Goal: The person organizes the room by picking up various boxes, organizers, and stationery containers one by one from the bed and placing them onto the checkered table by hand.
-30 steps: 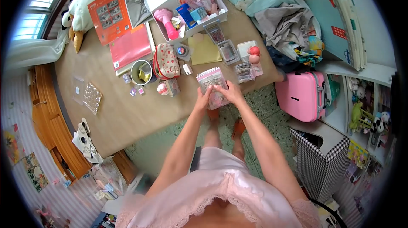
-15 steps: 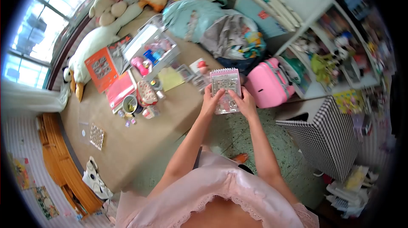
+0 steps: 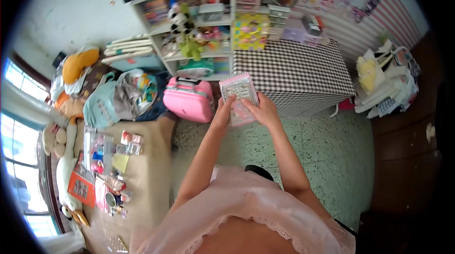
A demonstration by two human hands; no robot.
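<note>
A small pink spiral notepad [image 3: 243, 111] with a clear, patterned front is held out in front of my chest. Its spiral binding is at the top. My left hand [image 3: 224, 112] grips its left edge, thumb lying over the front. On the opposite edge, my right hand [image 3: 263, 111] holds it the same way, its thumb also on the front. Both sets of fingers curl behind the pad and are mostly hidden. Details printed or set on the cover are too small to make out.
Ahead stands a table with a black-and-white checked cloth [image 3: 289, 67], beside a white shelf [image 3: 159, 29] of toys. A pink suitcase [image 3: 188, 102] is on the left. Further left, a bed [image 3: 147, 169] bears a white box [image 3: 90, 142] and a red-orange book [image 3: 80, 188].
My view has swung right, from the bed toward the checked table and shelf. Both hands still hold the notepad, which is now slightly tilted.
</note>
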